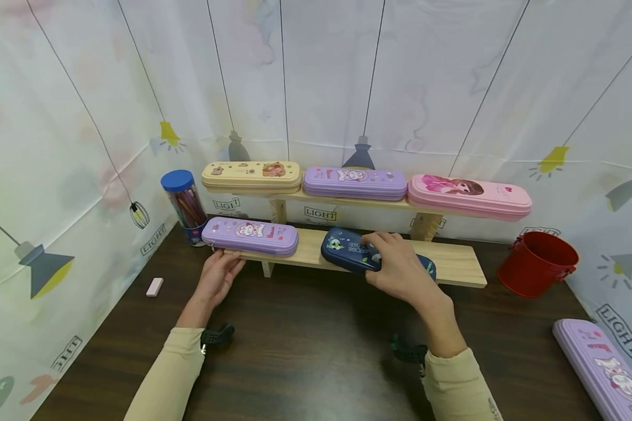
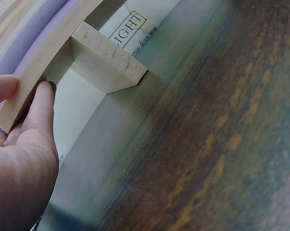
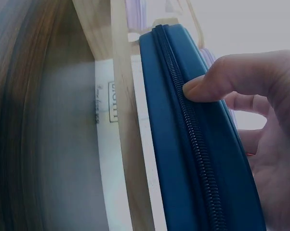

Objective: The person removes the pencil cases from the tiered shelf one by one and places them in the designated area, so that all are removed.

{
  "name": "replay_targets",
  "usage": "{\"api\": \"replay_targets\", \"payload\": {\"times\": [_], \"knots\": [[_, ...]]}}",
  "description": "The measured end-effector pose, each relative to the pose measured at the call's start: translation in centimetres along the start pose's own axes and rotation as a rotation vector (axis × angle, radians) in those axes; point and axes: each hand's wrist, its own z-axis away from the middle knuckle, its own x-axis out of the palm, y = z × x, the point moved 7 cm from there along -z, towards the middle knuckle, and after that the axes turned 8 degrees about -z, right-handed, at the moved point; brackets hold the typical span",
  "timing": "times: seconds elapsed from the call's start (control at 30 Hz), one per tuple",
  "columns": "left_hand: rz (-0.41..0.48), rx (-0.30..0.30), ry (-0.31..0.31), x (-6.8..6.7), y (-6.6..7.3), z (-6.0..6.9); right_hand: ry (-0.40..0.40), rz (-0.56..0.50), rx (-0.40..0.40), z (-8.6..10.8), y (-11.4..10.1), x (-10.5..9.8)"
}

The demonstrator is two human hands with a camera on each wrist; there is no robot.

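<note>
Navy pencil case (image 1: 347, 248), grasped by right hand (image 1: 402, 269), thumb (image 3: 205, 89) against zipper (image 3: 198, 149), left hand (image 1: 219, 278) gripping wooden shelf (image 1: 309, 244)

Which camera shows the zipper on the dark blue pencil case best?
The right wrist view: the zipper is big, close and mostly uncovered. The head view shows the dark blue pencil case, but its zipper is too small to make out. The left wrist view misses it.
</note>
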Motion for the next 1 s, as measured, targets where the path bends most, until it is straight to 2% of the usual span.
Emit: {"api": "replay_targets", "payload": {"times": [0.23,0.5,0.77,1.0], "knots": [[-0.029,0.007,0.007,-0.2,0.0,0.1,-0.006,0.016,0.024,1.6,1.1,-0.6],[-0.034,0.010,-0.010,0.0,0.0,0.1,-0.030,0.006,0.134,3.9,3.4,-2.0],[-0.010,0.012,-0.014,-0.3,0.1,0.3,-0.071,-0.002,0.190,5.5,4.3,-3.0],[-0.003,0.019,-0.026,0.1,0.1,0.2,-0.103,0.025,0.257,7.1,5.3,-3.8]]}}
